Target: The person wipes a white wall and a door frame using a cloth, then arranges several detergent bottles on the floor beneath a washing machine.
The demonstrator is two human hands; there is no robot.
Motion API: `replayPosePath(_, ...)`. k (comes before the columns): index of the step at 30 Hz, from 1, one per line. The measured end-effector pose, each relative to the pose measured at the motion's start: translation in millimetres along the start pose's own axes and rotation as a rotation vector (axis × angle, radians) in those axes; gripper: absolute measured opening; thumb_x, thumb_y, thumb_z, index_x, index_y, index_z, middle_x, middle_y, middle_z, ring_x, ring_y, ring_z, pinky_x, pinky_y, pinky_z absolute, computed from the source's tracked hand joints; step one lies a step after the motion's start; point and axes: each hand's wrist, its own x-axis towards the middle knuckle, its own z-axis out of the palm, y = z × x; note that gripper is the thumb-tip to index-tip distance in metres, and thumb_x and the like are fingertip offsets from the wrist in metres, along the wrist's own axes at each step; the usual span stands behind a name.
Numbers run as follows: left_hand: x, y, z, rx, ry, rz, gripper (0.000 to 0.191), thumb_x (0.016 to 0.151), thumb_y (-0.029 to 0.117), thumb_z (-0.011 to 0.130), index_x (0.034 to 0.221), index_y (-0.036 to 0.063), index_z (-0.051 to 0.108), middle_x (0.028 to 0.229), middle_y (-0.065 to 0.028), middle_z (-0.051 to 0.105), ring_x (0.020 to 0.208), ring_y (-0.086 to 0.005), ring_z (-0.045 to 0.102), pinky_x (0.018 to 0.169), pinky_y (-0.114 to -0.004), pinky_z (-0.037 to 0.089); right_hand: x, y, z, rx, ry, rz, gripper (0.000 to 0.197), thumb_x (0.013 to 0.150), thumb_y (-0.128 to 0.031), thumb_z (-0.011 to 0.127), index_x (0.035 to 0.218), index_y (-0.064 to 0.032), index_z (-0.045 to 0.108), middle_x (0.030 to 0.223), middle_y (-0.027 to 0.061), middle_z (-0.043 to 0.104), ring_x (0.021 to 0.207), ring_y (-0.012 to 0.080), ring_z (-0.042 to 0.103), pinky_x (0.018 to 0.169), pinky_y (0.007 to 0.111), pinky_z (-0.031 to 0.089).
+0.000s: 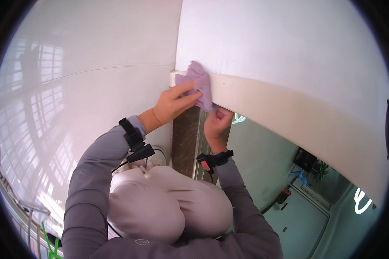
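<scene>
A crumpled purple cloth [199,87] lies over the corner end of a cream-coloured ledge [262,94]. My left hand [173,102] pinches it from the left, with fingers pressing it to the ledge's front face. Part of the cloth sticks up above the ledge against the white wall panel. My right hand [218,121] is just below the ledge's lower edge, beside the hanging end of the cloth. Its fingers are curled, and whether they grip the edge or the cloth's end is hidden. Each wrist wears a black strap with a small device.
Left of the ledge stands a glossy white wall [116,45] with window reflections. Under the ledge, what looks like a mirror [256,152] shows a door, a plant and glowing curled lights. A dark brown marbled strip [184,142] runs down beside it. Metal bars and green items are at the lower left.
</scene>
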Motion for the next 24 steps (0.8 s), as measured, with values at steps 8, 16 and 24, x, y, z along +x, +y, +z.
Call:
replayPosePath(8,42.6,45.4,-1.7,0.015,0.137,-0.012,0.039,0.063,-0.006,0.070,0.101,0.0011,0.064,0.101,-0.0134,0.057,0.082,-0.0244,0.061,0.067,-0.030,0.052,32.0,-70.9,-5.3,0.024,0.231,0.019,0.020,0.079,0.006,0.059,0.096,0.0018,0.050,0.097,0.0091,0.054,0.075,0.0122,0.056,0.065,0.023,0.046)
replayPosePath(16,38.0,16.9,-8.9,-0.050,0.151,-0.158,0.036,0.063,0.008,0.073,0.098,0.0051,0.066,0.094,-0.0103,0.056,0.077,-0.0229,0.056,0.063,-0.030,0.050,32.1,-78.7,7.0,0.058,0.343,-0.136,0.015,0.081,0.005,0.057,0.095,0.0005,0.052,0.095,0.0057,0.049,0.082,0.0140,0.055,0.065,0.024,0.046)
replayPosePath(24,46.9,40.4,-8.4,0.023,0.187,-0.120,0.029,0.068,0.002,0.068,0.097,0.0052,0.065,0.091,-0.0071,0.057,0.075,-0.0218,0.057,0.063,-0.030,0.048,31.4,-86.3,4.4,0.135,0.314,-0.044,0.019,0.081,0.006,0.055,0.099,0.0006,0.049,0.098,0.0053,0.047,0.083,0.0139,0.053,0.069,0.026,0.046)
